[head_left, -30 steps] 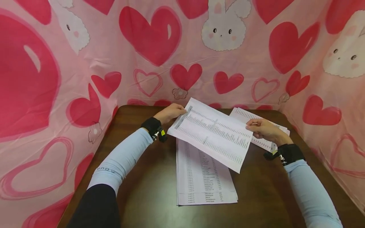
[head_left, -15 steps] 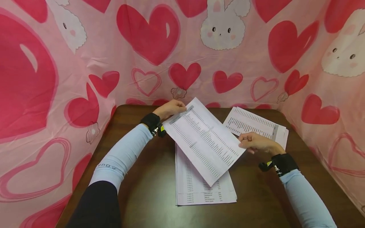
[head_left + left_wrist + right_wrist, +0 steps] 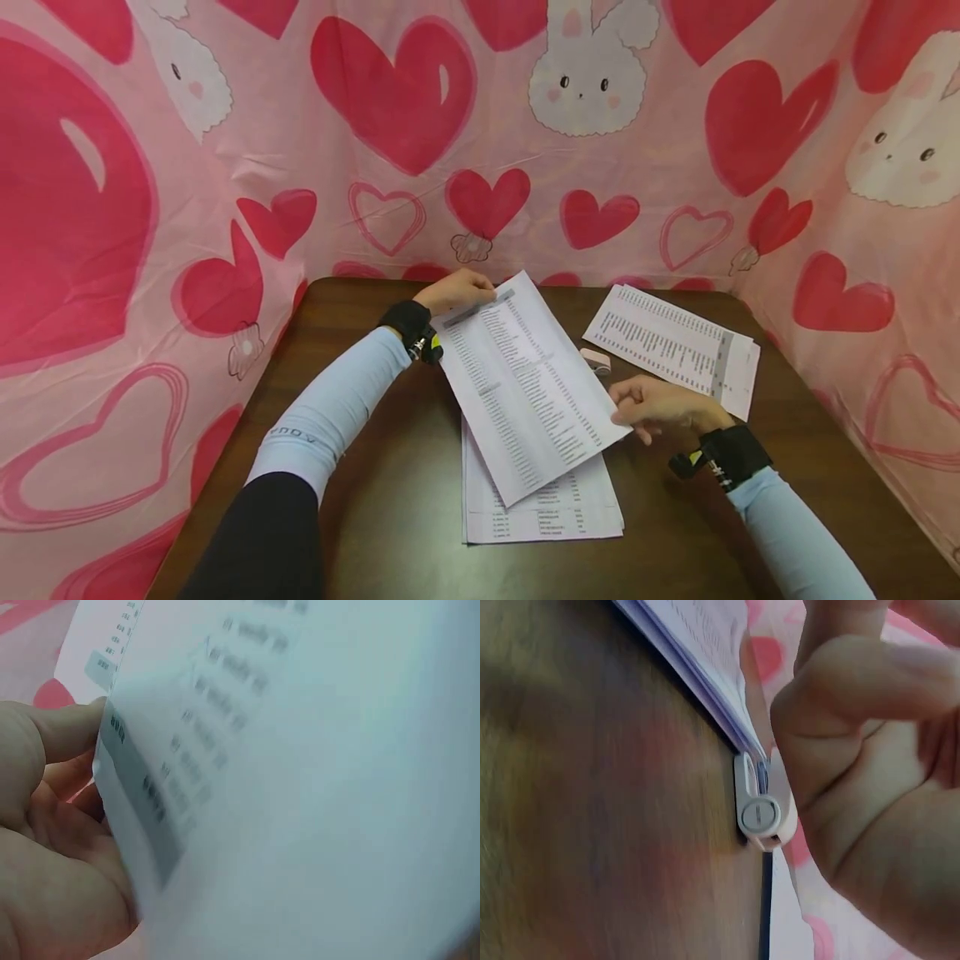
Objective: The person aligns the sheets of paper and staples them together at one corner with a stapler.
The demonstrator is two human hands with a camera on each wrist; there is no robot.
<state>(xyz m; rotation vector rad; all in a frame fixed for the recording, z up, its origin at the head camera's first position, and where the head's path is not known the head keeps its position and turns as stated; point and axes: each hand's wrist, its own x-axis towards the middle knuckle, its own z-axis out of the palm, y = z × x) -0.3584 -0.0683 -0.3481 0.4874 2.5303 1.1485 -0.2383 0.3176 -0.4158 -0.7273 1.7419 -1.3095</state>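
A printed sheet of paper (image 3: 525, 392) hangs tilted above the table. My left hand (image 3: 459, 290) pinches its upper left edge, beside the grey header band. In the left wrist view, the thumb of my left hand (image 3: 52, 772) lies against the sheet (image 3: 315, 787). At the sheet's lower right corner, my right hand (image 3: 663, 404) pinches with thumb and fingers; that contact is out of sight in the right wrist view. Beneath the sheet lies a stack of printed papers (image 3: 543, 523), partly covered. Behind my right hand sits a small pink and white stapler-like device (image 3: 596, 361).
A second pile of printed papers (image 3: 667, 346) lies askew at the table's back right. The brown wooden table (image 3: 390, 517) is enclosed by a pink heart-and-rabbit cloth (image 3: 645, 167). In the right wrist view, the stapler-like device (image 3: 759, 814) stands near paper edges.
The held sheet has turned clockwise toward the stack's direction. My right hand has come down and left with its corner, uncovering the right-hand pile and the small device.
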